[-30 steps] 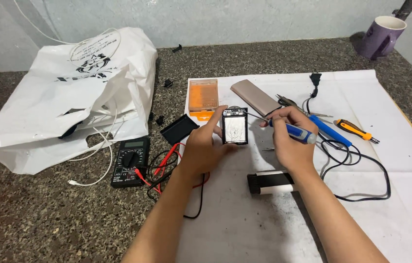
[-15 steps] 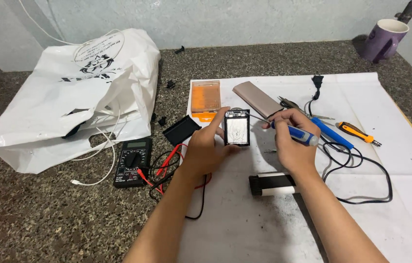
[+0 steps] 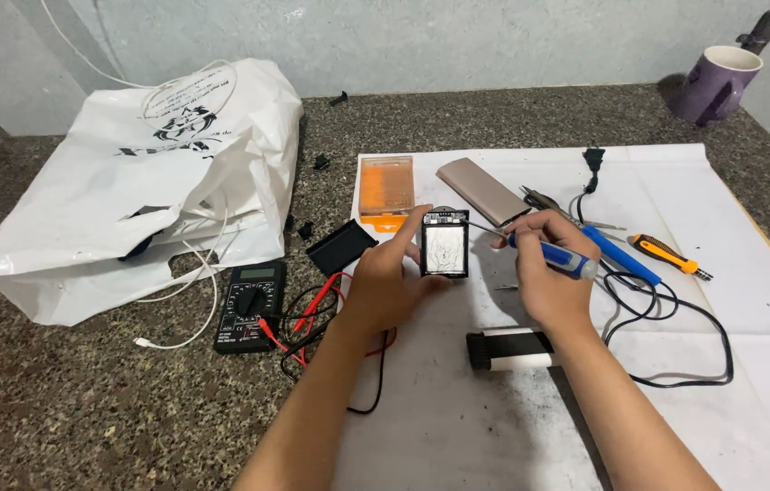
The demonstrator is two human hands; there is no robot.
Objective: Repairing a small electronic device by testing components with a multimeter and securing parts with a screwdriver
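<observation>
Small black circuit module [image 3: 445, 247] stands upright at counter centre, pinched in my left hand [image 3: 391, 282]. My right hand [image 3: 544, 273], at its three o'clock, grips the blue soldering iron [image 3: 556, 257], tip touching its upper edge. Soldering underway, I judge; next needs steady contact.

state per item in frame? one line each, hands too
left hand: grip shut on small black device, held upright
small black device: open, insides showing
right hand: grip shut on blue-handled tool
blue-handled tool: tip at the device's top edge
orange case: lying flat
multimeter: leads attached, display unreadable
purple mug: upright
white plastic bag: slumped
</observation>
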